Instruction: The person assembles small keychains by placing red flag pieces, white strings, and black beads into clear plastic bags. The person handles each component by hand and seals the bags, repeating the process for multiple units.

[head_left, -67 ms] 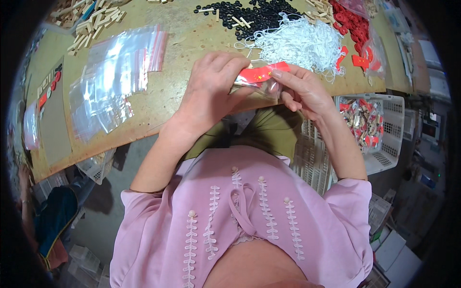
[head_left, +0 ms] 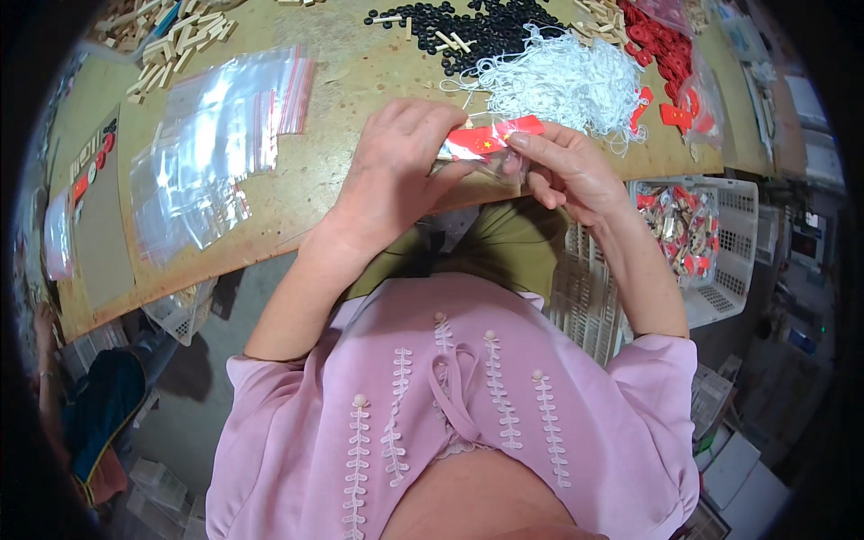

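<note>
Over the table's near edge, my left hand [head_left: 400, 157] and my right hand [head_left: 576, 171] hold a small clear plastic bag [head_left: 510, 173] between them. A red strip with yellow stars [head_left: 475, 141] shows at the bag; whether it lies inside or on top, I cannot tell. My right thumb presses on the strip's right part, with the fingers curled below. The left fingers and thumb close on the bag's left end and hide part of it. Just beyond my hands lies a heap of white cord [head_left: 562, 85].
Flat zip bags [head_left: 202, 148] lie fanned out on the left of the table [head_left: 360, 45]. Wooden sticks [head_left: 184, 40], black rings [head_left: 490, 31] and red discs [head_left: 661, 54] are heaped behind. A white crate [head_left: 738, 243] holds filled bags at right. Another person's arm [head_left: 47, 360] shows at left.
My right thumb and the red strip have shifted very slightly. Both hands keep their hold on the bag.
</note>
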`<state>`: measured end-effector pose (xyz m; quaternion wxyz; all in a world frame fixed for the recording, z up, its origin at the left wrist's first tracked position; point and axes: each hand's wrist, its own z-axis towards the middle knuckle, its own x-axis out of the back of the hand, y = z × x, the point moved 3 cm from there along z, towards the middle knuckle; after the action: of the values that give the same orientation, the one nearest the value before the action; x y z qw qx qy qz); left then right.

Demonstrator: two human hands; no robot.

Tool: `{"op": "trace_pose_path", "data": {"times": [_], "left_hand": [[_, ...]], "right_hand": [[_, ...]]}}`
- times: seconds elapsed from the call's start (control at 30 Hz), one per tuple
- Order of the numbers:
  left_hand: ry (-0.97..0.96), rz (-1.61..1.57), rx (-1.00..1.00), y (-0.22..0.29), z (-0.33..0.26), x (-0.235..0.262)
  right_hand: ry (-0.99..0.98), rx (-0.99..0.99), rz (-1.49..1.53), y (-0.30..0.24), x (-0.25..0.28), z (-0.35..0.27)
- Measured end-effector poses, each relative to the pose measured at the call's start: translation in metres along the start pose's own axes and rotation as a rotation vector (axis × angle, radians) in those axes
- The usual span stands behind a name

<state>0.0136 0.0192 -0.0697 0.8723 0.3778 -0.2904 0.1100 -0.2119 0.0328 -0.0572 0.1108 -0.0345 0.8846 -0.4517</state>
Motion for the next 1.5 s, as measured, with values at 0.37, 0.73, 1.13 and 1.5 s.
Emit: {"op": "trace_pose_path", "data": {"times": [0.37,0.73,1.13,1.5], "left_hand": [[-0.049,-0.167,0.084,0.001,-0.004,0.005],[-0.071,-0.11,0.096,-0.004,-0.009,-0.003],[-0.024,-0.06,0.075,0.004,-0.004,0.007],[0.003,-0.009,0.069,0.002,-0.003,0.009]], "right_hand": [[0.034,-0.082,0.001,-0.011,-0.009,-0.001],[-0.062,-0.109,0.002,-0.005,-0.012,-0.003],[-0.063,0.116,-0.127,-0.01,-0.015,-0.009],[0.053,0.239,-0.329,-0.026,-0.024,-0.015]]}}
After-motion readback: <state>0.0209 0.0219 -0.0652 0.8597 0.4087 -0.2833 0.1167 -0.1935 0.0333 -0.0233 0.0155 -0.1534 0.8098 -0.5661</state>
